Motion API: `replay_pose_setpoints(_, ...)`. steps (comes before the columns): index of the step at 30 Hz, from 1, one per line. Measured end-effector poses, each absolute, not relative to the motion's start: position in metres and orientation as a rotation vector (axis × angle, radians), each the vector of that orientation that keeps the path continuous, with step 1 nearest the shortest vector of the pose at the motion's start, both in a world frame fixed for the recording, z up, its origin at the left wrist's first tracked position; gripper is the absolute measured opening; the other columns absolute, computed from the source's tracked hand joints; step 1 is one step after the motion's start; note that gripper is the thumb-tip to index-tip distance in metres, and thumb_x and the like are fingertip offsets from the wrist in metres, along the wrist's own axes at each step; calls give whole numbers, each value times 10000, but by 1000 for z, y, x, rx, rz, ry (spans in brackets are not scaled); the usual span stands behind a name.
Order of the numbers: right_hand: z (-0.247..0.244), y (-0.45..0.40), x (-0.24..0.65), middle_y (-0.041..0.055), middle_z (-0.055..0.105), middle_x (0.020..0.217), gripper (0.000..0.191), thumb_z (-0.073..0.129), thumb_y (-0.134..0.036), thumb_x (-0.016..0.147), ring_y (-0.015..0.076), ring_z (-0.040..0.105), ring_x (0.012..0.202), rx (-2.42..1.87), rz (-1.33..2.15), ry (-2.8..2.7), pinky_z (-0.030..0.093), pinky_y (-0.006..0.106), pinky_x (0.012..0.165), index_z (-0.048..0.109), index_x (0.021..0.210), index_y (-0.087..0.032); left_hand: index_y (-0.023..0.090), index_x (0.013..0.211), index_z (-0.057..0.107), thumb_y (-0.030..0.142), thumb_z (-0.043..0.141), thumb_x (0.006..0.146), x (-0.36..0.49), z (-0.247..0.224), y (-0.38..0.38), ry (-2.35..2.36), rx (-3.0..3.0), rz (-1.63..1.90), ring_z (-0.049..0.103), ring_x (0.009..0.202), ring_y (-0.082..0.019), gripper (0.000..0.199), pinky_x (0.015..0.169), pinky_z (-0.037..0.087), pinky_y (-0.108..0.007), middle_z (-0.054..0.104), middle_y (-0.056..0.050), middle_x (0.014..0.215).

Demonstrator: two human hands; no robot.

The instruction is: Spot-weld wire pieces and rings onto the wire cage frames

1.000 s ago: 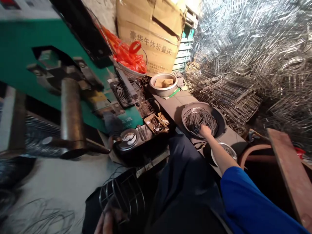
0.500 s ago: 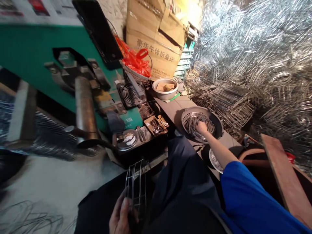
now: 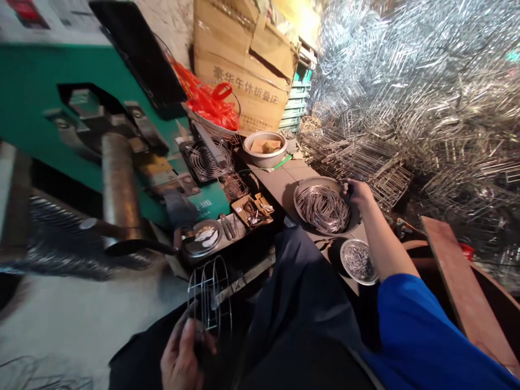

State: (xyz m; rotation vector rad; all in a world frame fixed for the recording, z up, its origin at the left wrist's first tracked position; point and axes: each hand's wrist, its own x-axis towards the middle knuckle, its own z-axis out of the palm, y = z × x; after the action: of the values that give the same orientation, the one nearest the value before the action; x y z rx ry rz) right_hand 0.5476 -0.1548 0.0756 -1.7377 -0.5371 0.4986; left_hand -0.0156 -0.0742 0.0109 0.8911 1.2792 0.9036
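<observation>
My left hand (image 3: 184,346), low in the head view, is closed around a small cage of thin metal wire (image 3: 209,295) with curved hoops and straight bars. It is held above my dark-clothed lap. On the right, my right hand (image 3: 359,192) is at the far right rim of a grey basin (image 3: 355,219), its fingers curled over the edge. Inside the basin lies a coiled heap of wire rings (image 3: 325,208). Just in front of it stands a smaller bowl (image 3: 359,261) full of short, shiny metal pieces.
A green machine (image 3: 36,81) with a metal cylinder (image 3: 122,189) stands at left. Beyond the bench are a cardboard box (image 3: 239,70), a red plastic bag (image 3: 215,105) and a white bowl (image 3: 266,157). Wire frames (image 3: 406,108) pile up at right, near a wooden board (image 3: 467,287).
My right hand has left the wire rings inside the basin and moved right to its rim. The left hand still holds the wire cage, now turned a little. The view has shifted slightly right.
</observation>
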Motion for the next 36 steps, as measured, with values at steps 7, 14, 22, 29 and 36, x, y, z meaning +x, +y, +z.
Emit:
replay_pose_setpoints(7,131,-166,455,14,613,768,397,808,-440,788,116,526,624,-1299,782,-709,484,229,585,696,1048,-162,182,868,613,513,797,730,1,10,-60,1199,902,1003,488,386,-104,402,383,402,-215,533,78,530)
replay_pose_setpoints(14,104,-112,382,-29,449,662,362,771,-534,843,101,403,572,-1330,709,-891,378,194,507,691,896,-185,152,993,634,490,760,792,0,12,-55,1102,821,1111,485,383,-83,414,368,398,-200,526,81,569)
replay_pose_setpoints(22,38,-76,277,-35,365,634,473,763,-535,847,109,317,588,-1354,888,-873,262,238,531,518,644,-185,143,1250,588,506,736,834,-19,4,-55,1017,714,1224,457,358,-74,571,342,419,-204,481,97,576)
replay_pose_setpoints(29,5,-40,244,-54,280,580,601,805,-487,805,101,240,575,-1383,793,-1084,197,280,562,347,552,-192,133,1295,600,496,792,786,-23,9,-45,1001,656,1276,461,357,-70,655,345,433,-207,477,100,563)
replay_pose_setpoints(36,-1,-30,239,-59,264,576,616,795,-466,819,99,238,564,-1357,832,-1108,213,280,561,311,552,-195,126,1353,578,464,767,823,-16,15,-37,982,651,1270,498,360,-83,657,350,434,-212,487,93,567)
